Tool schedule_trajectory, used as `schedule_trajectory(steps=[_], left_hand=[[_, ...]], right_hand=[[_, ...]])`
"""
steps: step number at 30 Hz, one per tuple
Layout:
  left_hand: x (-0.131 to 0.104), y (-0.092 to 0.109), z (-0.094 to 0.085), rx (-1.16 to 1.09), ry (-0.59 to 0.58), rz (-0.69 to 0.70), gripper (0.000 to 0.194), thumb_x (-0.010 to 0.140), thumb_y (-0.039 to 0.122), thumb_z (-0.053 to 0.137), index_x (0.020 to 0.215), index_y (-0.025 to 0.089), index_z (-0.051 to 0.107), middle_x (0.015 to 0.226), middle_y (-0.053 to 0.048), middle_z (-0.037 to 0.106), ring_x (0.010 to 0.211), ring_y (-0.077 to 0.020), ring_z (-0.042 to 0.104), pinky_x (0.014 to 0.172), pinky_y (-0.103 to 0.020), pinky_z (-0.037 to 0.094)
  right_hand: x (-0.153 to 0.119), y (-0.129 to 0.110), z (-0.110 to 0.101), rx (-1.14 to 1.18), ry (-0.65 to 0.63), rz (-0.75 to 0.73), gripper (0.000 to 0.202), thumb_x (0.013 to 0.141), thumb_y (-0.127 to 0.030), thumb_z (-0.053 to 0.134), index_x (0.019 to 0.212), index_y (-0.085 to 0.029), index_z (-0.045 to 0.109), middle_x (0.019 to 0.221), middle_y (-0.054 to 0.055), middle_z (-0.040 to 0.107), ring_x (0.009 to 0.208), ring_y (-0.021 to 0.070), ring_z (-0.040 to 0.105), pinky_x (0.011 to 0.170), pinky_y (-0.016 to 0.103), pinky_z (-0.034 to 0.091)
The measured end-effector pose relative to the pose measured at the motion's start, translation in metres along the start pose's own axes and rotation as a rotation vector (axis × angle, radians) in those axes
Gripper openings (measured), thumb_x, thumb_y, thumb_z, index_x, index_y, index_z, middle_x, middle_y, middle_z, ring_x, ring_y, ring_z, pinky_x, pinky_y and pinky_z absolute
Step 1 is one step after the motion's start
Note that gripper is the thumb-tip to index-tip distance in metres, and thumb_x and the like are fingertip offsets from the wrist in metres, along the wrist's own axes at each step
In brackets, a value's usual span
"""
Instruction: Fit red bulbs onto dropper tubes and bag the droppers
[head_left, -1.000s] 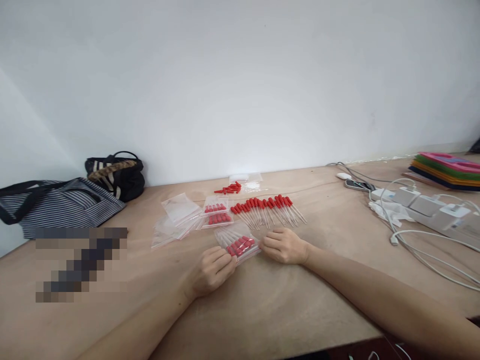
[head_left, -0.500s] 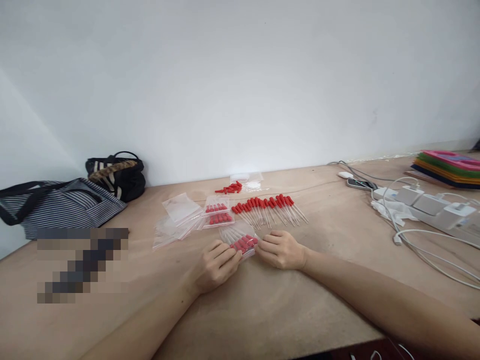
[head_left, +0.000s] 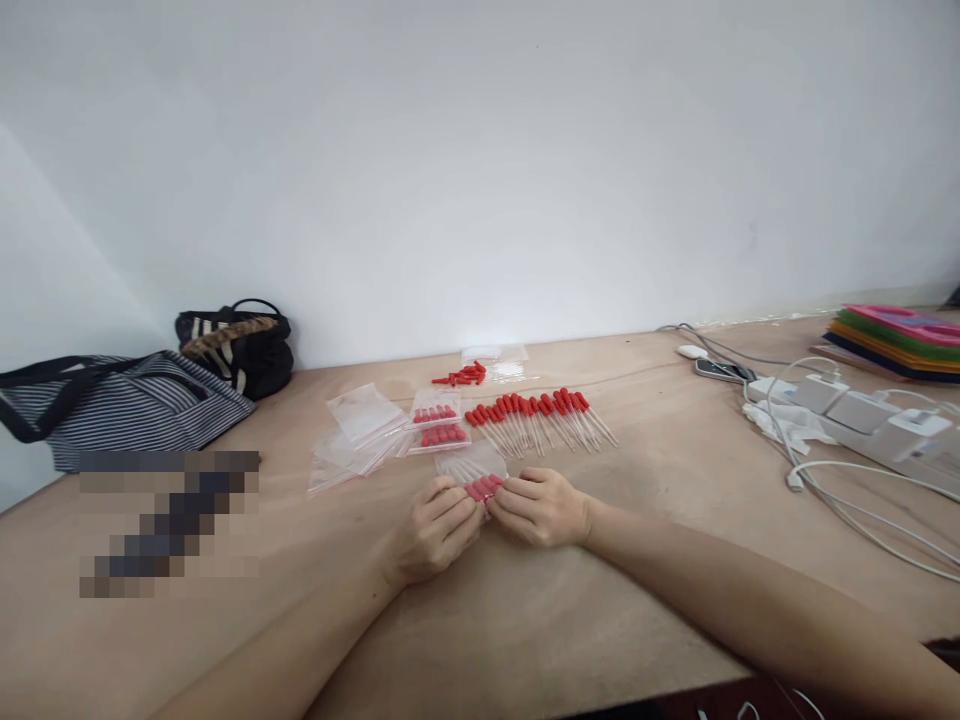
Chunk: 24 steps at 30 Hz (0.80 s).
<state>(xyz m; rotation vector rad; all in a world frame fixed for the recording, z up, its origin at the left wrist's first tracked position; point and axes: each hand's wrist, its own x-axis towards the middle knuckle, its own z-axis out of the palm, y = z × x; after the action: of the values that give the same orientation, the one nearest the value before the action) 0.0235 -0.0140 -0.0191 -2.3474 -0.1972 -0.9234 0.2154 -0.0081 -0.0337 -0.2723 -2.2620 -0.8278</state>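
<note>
A clear zip bag (head_left: 466, 462) holding several red-bulbed droppers lies between my hands, its near edge toward me. My left hand (head_left: 439, 528) is closed in a pinch on the bag's near left side. At the right part of that edge, my right hand (head_left: 541, 508) pinches it too, close to my left fingers. Red bulbs (head_left: 484, 487) show through the plastic; the fingers hide part of the edge. Just beyond, loose droppers (head_left: 532, 415) with red bulbs and clear stems lie in a fanned row. Two filled bags (head_left: 441, 436) overlap to their left.
Flat clear bags (head_left: 364, 415) are spread at the left. Small red rubber bulbs (head_left: 461, 375) lie by another clear bag (head_left: 499, 360) near the wall. A striped bag (head_left: 150, 405) stands far left; a power strip (head_left: 862, 415) with white cables occupies the right.
My right hand has shifted left along the bag's near edge, closer to my left hand. The left hand stays nearly in place, still pinching.
</note>
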Motion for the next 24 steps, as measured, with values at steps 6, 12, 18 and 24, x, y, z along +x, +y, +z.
schedule_trajectory(steps=[6,12,18,24], left_hand=[[0.001,-0.002,-0.003,-0.004,0.012,-0.025,0.011,0.078,0.004,0.05,0.082,0.011,0.057,0.065,-0.004,0.064,0.062,-0.0148,0.057,0.063,-0.032,0.047],[-0.005,-0.002,0.0,-0.018,0.021,-0.029,0.012,0.078,0.002,0.051,0.082,0.011,0.057,0.064,-0.003,0.062,0.062,-0.0139,0.056,0.063,-0.032,0.046],[-0.012,-0.003,-0.002,-0.013,0.063,-0.094,0.011,0.076,0.003,0.055,0.072,0.014,0.055,0.056,0.001,0.056,0.057,-0.012,0.05,0.061,-0.03,0.045],[-0.01,-0.006,-0.012,-0.019,0.069,-0.123,0.018,0.075,0.008,0.059,0.063,0.017,0.05,0.048,0.006,0.046,0.048,-0.0086,0.041,0.058,-0.028,0.042]], right_hand=[[-0.001,0.001,-0.002,-0.013,0.026,0.013,0.019,0.084,-0.013,0.043,0.072,-0.013,0.058,0.066,0.001,0.057,0.059,0.0093,0.047,0.049,0.025,0.029],[-0.001,0.002,-0.002,-0.038,0.027,0.019,0.02,0.082,-0.01,0.043,0.068,-0.013,0.057,0.062,0.0,0.055,0.057,0.01,0.046,0.049,0.026,0.026],[-0.017,0.013,-0.009,-0.06,-0.006,0.011,0.019,0.084,-0.01,0.04,0.078,-0.011,0.059,0.065,0.002,0.057,0.061,0.0104,0.048,0.052,0.026,0.029],[-0.027,0.02,-0.011,-0.078,-0.011,0.052,0.016,0.083,-0.012,0.045,0.073,-0.013,0.057,0.061,0.0,0.055,0.058,0.0099,0.046,0.052,0.026,0.027]])
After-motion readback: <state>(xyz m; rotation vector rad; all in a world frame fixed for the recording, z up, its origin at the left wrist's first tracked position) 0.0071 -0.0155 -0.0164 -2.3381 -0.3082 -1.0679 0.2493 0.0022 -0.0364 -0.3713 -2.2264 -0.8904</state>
